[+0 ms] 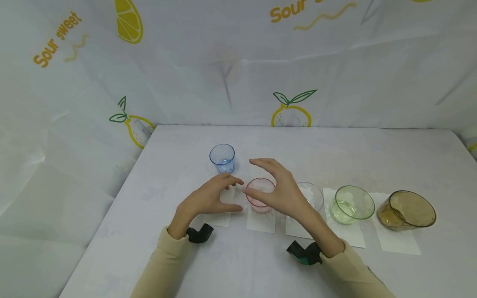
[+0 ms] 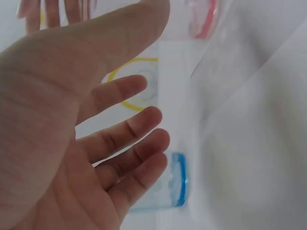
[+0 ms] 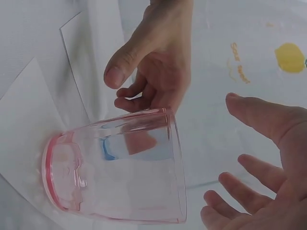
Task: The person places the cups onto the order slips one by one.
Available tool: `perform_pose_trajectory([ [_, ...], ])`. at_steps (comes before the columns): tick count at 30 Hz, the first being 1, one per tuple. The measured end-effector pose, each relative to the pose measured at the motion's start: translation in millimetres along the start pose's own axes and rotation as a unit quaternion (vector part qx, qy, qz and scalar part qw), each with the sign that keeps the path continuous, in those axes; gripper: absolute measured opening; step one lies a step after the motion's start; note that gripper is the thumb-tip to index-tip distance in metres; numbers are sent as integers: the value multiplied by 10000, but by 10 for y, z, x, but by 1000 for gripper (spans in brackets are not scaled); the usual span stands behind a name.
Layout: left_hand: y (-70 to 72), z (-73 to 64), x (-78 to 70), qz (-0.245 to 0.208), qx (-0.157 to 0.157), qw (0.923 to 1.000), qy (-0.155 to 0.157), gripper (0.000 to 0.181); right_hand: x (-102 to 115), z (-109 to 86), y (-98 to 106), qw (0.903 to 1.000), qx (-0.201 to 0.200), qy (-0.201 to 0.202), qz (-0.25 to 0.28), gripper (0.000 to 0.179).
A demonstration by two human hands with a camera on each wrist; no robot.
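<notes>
A pink glass stands on a white paper between my two hands. My right hand hovers at its rim, thumb and fingers spread wide with nothing between them; in the right wrist view the pink glass is apart from those fingertips. To its left my left hand is held with thumb and fingers parted, also holding nothing. A blue glass stands behind the left hand, and in the left wrist view the blue glass shows beyond the fingers.
Right of the pink glass stand a colourless glass, partly hidden by my right hand, a green glass and a larger amber glass. White papers lie in a row under them. A printed curtain hangs behind the table.
</notes>
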State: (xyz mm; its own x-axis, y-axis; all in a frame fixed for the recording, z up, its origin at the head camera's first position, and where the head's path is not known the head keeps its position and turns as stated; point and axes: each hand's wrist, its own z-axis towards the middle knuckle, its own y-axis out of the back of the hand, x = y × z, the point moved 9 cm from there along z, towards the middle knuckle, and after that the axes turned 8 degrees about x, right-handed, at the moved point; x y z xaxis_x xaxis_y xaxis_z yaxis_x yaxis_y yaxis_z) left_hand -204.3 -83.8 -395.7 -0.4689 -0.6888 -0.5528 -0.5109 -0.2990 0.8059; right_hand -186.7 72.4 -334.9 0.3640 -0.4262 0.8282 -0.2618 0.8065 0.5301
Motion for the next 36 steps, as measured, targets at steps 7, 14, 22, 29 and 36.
perform_pose_trajectory([
  [7,166,-148,147,-119,181,9997,110,67,13,90,29,9989,-98,-45,453,68],
  [14,318,-301,420,-205,87,9982,555,66,26,222,17,9962,-106,-102,856,67],
  [22,338,-331,606,-248,-15,9985,481,59,27,356,-14,9946,-241,-58,1007,66],
  [29,283,-286,656,-277,143,9983,492,61,50,477,-44,9924,-309,-48,1193,68],
  [36,250,-281,684,-195,218,9981,546,63,30,637,-149,9943,-219,-192,1030,76],
])
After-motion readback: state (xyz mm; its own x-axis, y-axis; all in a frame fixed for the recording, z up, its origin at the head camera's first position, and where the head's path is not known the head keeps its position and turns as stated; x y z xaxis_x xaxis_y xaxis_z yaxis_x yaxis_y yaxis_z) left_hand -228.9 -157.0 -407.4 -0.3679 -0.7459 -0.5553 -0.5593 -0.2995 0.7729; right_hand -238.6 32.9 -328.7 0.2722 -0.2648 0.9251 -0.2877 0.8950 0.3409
